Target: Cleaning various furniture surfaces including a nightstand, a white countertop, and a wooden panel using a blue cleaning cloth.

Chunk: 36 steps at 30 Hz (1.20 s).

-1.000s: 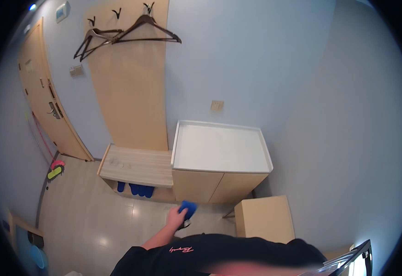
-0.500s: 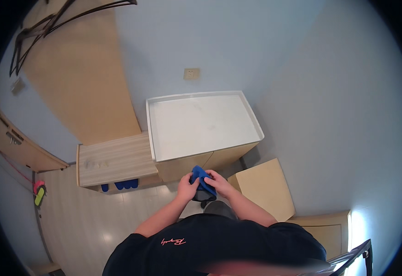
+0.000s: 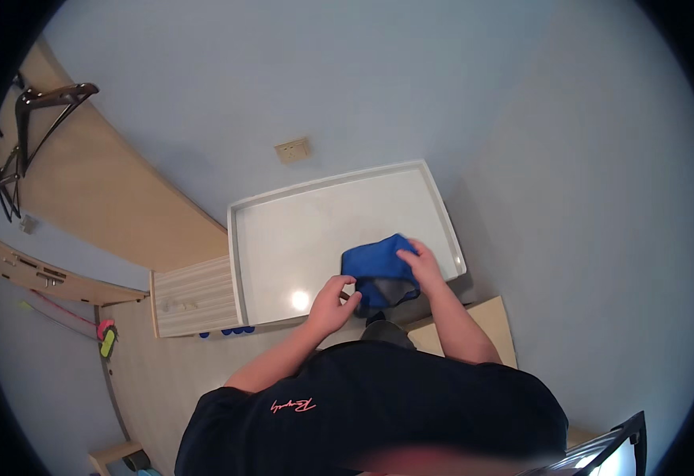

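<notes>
A blue cloth piece with a dark grey inner side hangs spread between my hands, over the front edge of the white-topped cabinet. It looks like a soft pouch or cover with a wide opening facing me; its exact kind does not show. My right hand pinches its upper right part between thumb and fingers. At its lower left edge is my left hand, thumb and fingers curled round the rim.
The cabinet's white top has a raised rim. Left of it stands a low wooden bench with blue slippers beneath. A wooden box sits at the right. Dark hangers hang at the far left, and a wall socket is above the cabinet.
My hands have risen and moved apart, the right one farther up and right. The blue cloth, bunched before, is now spread open. The whole view has shifted, with the cabinet appearing nearer.
</notes>
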Each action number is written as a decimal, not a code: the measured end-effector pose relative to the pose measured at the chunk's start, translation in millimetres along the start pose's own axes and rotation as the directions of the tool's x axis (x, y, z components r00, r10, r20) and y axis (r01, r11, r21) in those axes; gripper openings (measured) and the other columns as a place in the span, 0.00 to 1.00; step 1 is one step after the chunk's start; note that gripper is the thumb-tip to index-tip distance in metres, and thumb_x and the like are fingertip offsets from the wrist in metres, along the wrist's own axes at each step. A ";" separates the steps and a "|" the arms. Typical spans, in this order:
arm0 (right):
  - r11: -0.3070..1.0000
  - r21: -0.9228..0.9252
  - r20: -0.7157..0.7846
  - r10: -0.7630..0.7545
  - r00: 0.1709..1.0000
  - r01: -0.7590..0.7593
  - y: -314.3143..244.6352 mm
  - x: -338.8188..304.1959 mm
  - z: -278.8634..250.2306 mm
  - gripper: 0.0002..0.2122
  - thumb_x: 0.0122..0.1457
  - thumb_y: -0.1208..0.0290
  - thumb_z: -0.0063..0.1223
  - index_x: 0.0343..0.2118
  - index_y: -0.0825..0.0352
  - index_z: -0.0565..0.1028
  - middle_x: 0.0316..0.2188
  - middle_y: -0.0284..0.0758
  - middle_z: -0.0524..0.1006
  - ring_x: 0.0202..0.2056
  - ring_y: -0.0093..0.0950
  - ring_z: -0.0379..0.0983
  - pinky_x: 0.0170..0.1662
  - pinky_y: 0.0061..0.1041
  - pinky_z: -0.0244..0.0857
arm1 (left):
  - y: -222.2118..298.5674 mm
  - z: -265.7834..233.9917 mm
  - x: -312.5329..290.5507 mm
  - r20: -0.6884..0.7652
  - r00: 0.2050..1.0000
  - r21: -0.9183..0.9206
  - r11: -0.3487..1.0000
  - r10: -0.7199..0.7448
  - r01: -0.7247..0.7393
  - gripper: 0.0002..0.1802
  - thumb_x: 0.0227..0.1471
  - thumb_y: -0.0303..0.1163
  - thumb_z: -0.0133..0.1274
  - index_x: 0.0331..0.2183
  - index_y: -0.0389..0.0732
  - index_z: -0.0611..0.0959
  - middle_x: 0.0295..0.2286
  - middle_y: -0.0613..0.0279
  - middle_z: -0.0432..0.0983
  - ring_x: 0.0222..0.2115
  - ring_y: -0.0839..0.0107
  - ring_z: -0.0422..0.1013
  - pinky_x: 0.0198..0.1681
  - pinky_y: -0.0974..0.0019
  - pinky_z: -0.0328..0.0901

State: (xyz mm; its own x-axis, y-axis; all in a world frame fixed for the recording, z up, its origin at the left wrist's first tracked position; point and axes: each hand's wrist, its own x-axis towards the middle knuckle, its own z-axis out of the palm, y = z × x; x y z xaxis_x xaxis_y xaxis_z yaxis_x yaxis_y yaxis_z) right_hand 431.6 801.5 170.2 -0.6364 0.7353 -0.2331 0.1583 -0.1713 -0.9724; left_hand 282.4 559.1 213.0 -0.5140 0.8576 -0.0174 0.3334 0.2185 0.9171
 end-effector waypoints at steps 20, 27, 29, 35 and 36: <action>0.171 -0.982 0.073 -0.034 0.997 0.078 57.6 122.9 -10.6 0.36 0.64 0.41 0.46 0.72 0.51 0.59 0.75 0.44 0.46 0.75 0.52 0.34 0.73 0.59 0.27 | -103.3 104.7 201.8 -0.019 0.971 0.787 0.595 -0.239 0.162 0.42 0.66 0.57 0.38 0.72 0.45 0.54 0.73 0.54 0.42 0.73 0.47 0.35 0.71 0.33 0.32; 0.186 -0.978 0.068 -0.117 0.991 0.089 52.6 158.1 -10.2 0.35 0.63 0.43 0.48 0.71 0.52 0.62 0.75 0.45 0.48 0.74 0.53 0.37 0.73 0.58 0.30 | -91.0 111.2 232.8 0.014 0.988 0.754 0.651 -0.156 0.092 0.42 0.65 0.56 0.39 0.71 0.44 0.56 0.72 0.55 0.46 0.73 0.47 0.38 0.72 0.34 0.33; 0.188 -0.981 0.035 -0.087 0.996 0.051 43.3 170.1 -9.6 0.35 0.63 0.42 0.47 0.71 0.52 0.61 0.75 0.45 0.47 0.74 0.52 0.37 0.73 0.57 0.29 | -84.1 111.5 230.2 0.037 0.985 0.746 0.660 -0.170 0.086 0.42 0.65 0.56 0.39 0.71 0.43 0.57 0.72 0.55 0.47 0.73 0.47 0.39 0.71 0.34 0.33; 0.244 -0.970 -0.015 -0.057 0.998 -0.001 23.3 175.4 -2.8 0.33 0.64 0.43 0.47 0.69 0.54 0.65 0.74 0.46 0.50 0.73 0.52 0.41 0.72 0.57 0.35 | -74.7 111.1 203.6 0.063 0.974 0.748 0.656 -0.217 0.098 0.43 0.64 0.57 0.40 0.71 0.43 0.58 0.72 0.54 0.47 0.73 0.47 0.40 0.71 0.34 0.34; 0.226 -0.974 -0.009 -0.106 0.994 0.016 24.0 176.6 -5.8 0.32 0.65 0.44 0.46 0.68 0.54 0.66 0.73 0.45 0.53 0.72 0.51 0.44 0.72 0.55 0.37 | -72.2 111.2 208.1 0.063 0.975 0.755 0.649 -0.214 0.094 0.43 0.64 0.57 0.41 0.71 0.43 0.58 0.72 0.55 0.47 0.73 0.47 0.40 0.71 0.34 0.34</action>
State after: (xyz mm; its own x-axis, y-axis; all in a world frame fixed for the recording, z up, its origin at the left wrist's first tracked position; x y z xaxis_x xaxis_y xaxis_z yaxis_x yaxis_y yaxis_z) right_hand 327.4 931.0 105.7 -0.6430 0.7549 -0.1287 0.7612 0.6116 -0.2158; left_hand 239.3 773.6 98.9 -0.5226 0.8186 -0.2383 0.7649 0.5736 0.2932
